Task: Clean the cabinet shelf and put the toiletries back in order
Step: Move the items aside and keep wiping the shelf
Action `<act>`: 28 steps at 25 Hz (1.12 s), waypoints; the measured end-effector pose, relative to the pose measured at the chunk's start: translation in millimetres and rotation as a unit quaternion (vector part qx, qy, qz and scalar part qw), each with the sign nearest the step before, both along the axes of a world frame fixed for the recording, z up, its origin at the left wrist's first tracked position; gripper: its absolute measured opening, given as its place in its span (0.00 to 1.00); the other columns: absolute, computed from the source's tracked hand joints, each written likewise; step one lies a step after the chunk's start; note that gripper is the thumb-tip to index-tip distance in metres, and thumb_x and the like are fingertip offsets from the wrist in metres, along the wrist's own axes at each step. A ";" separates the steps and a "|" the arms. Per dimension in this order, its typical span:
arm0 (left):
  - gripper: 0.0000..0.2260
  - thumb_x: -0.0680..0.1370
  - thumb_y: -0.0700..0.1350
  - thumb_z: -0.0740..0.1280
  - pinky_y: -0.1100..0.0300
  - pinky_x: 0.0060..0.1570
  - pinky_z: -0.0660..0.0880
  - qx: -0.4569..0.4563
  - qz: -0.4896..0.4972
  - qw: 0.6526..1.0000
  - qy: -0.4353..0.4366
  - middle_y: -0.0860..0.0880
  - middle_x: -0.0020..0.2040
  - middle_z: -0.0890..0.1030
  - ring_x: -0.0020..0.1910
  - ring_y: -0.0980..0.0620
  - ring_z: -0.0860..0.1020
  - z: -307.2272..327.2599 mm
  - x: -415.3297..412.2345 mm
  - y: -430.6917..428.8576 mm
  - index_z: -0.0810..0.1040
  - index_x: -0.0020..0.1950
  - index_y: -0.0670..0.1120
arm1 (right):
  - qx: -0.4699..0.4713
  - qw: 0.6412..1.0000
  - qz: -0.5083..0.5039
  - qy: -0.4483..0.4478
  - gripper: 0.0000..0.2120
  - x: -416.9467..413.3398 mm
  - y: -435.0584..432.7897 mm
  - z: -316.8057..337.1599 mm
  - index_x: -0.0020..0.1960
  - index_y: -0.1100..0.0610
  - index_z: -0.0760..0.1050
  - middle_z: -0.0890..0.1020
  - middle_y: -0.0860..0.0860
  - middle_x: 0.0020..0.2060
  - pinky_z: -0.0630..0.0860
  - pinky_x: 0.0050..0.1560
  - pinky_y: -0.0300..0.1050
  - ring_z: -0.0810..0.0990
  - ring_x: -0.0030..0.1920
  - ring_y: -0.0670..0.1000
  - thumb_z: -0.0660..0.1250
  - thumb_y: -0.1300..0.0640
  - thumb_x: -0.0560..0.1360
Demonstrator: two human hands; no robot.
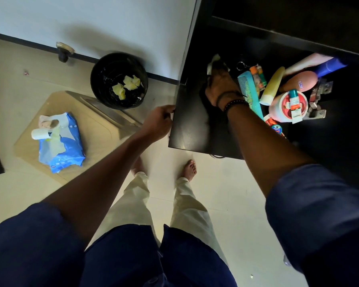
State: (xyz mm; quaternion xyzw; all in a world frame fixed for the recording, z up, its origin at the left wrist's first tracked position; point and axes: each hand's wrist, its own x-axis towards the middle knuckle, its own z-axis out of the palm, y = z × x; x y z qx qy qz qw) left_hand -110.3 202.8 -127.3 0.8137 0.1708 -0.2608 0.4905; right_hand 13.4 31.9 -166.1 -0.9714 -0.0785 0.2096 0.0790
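Black shelf (192,129): right hand (222,83) pressed what looked like a wipe (214,61), left hand (160,121) gripped its edge; wider strokes could topple crowded toiletries (286,96).

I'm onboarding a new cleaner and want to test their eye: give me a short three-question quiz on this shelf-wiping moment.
1. True or false: the left hand holds the wipe.
2. Where do the used wipes lie? A) on the shelf B) in the black bin C) on the floor
3. Fill in: the toiletries, among them the teal comb, are bunched on the ____ part of the shelf.

Key
1. False: the right hand presses the wipe to the shelf; the left grips its front corner.
2. B
3. right
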 end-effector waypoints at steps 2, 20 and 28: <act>0.24 0.74 0.28 0.52 0.49 0.57 0.75 0.004 0.004 1.000 0.001 0.41 0.54 0.80 0.53 0.43 0.79 -1.9 -3.7 2.6 0.76 0.64 0.42 | 0.024 1.000 -0.005 0.019 0.29 -11.4 19.2 -1.9 0.77 0.63 0.48 0.54 0.59 0.76 0.51 0.76 0.46 0.54 0.76 0.58 0.53 0.59 0.79; 0.19 0.77 0.32 0.53 0.54 0.57 0.73 -0.015 0.052 0.998 0.017 0.46 0.58 0.77 0.55 0.48 0.77 -20.6 -26.7 11.7 0.75 0.64 0.41 | 0.069 0.997 0.033 0.021 0.30 -95.0 19.7 8.0 0.77 0.59 0.46 0.52 0.56 0.77 0.51 0.77 0.50 0.51 0.77 0.56 0.52 0.49 0.81; 0.20 0.77 0.34 0.54 0.49 0.64 0.72 -0.013 0.080 0.996 0.039 0.44 0.64 0.77 0.61 0.47 0.77 -25.9 -29.7 21.8 0.72 0.68 0.42 | 0.007 0.997 0.079 0.003 0.28 -90.5 40.3 10.1 0.77 0.53 0.47 0.52 0.51 0.77 0.46 0.76 0.54 0.51 0.77 0.54 0.48 0.45 0.81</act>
